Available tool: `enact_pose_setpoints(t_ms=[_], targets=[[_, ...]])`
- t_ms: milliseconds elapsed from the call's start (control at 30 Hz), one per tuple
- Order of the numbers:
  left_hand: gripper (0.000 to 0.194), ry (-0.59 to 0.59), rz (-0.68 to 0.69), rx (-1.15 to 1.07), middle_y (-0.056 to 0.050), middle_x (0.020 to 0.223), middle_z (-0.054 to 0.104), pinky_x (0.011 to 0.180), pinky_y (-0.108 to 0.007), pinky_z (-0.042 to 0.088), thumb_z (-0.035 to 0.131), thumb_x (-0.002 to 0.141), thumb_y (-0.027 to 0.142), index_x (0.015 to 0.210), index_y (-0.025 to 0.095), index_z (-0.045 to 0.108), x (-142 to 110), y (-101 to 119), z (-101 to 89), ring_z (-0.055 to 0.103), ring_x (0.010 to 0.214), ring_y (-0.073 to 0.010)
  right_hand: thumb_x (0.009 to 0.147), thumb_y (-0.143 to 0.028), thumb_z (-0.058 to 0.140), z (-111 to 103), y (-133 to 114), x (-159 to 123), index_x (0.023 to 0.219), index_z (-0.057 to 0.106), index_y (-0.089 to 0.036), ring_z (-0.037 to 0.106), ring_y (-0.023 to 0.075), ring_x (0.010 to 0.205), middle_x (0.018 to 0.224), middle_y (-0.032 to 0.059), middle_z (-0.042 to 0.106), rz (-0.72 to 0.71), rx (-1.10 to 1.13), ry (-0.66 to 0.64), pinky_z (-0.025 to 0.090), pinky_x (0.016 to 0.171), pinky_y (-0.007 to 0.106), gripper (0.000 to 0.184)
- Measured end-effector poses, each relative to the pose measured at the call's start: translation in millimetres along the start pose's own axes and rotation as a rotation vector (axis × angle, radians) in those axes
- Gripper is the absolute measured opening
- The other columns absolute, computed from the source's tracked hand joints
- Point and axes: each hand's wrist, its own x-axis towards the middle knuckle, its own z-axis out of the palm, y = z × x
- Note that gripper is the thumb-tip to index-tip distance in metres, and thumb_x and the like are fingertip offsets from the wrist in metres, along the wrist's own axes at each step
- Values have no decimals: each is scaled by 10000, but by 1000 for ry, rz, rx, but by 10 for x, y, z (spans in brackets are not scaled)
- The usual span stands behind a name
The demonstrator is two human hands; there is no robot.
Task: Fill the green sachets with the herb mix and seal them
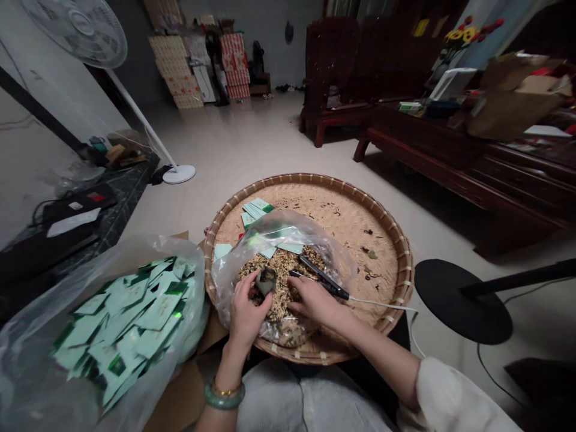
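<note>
So where's that little pouch [266,281] sitting right now?

Pinched in the left hand [245,315], basically. The left fingers [250,284] are closed on it from the side, and it pokes up just past the fingertips, right over the mix.

What mix?

Some dried, chopped-up herby stuff [281,282], piled in a clear plastic bag [288,227]. The bag lies open in a round woven tray [310,178], and both hands are down at the pile.

And the right hand [317,303]?

Right beside the pouch, with the right fingers [299,303] curled down by the pile. A black tool [326,278] with a white cord [382,304] runs along the top of that hand. They look like they're touching, but honestly I can't tell if it's actually gripped.

Anything else around?

Yep, some pale green slips [256,208] lie in the tray, and lots more [130,318] fill a big plastic bag [36,372] off to the left. There's also a green bangle [225,396] on the left wrist.
</note>
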Motion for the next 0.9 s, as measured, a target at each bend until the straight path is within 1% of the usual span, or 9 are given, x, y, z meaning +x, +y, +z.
enact_pose_setpoints(t_ms=[67,167,267,433,567,633,733,800,900], targets=[[434,3,10,12,-108,1126,634,812,-370,536,633,719,209,1147,175,573,-1,13,-14,603,1012,-237,779,-220,647,104,-27,61,1093,563,-127,600,233,951,1045,143,624,35,-6,23,438,785,301,338],[437,4,10,18,-105,1116,636,803,-370,538,631,717,200,1150,183,572,-11,27,-23,610,994,-235,788,-158,597,161,-33,164,893,619,-138,616,212,887,931,114,656,52,17,28,428,765,280,109],[433,4,4,15,-106,1114,635,789,-364,544,631,719,203,1147,183,573,-21,22,-22,617,978,-232,768,-113,570,134,26,215,784,650,-149,630,184,805,834,78,686,37,58,41,424,728,251,89],[417,-11,50,33,-105,1113,636,777,-364,548,619,720,181,1134,179,574,-18,34,-23,608,995,-236,753,-115,575,-91,79,161,797,688,-153,631,141,668,725,32,700,47,179,126,427,617,211,128],[444,-32,100,70,-92,1109,641,784,-367,543,610,716,150,1155,202,571,-12,95,-8,598,1018,-242,734,-142,616,-386,-142,93,784,692,-163,609,128,582,634,-3,672,-21,393,296,441,560,211,93],[460,-33,109,69,-88,1111,639,782,-365,542,605,714,141,1167,210,564,-14,115,11,596,1024,-241,742,-155,631,-505,-294,79,843,695,-171,619,130,607,691,3,690,-87,426,320,460,576,218,121],[467,-32,99,55,-89,1123,630,771,-361,544,603,713,139,1172,211,552,-22,115,34,594,1031,-241,774,-166,633,-589,-436,62,1039,654,-176,636,128,657,822,25,707,-146,453,305,494,639,237,266],[471,-25,92,50,-91,1135,625,789,-376,540,607,714,144,1176,212,542,-30,100,34,591,1044,-245,818,-196,604,-582,-452,23,1102,620,-188,638,132,699,886,37,694,-167,428,339,501,672,251,285],[454,11,128,47,-91,1151,621,892,-437,498,615,729,167,1172,216,531,-53,76,20,579,1077,-254,853,-263,584,-503,-440,-98,1090,615,-208,617,170,853,996,64,647,-239,301,399,495,747,290,245]])
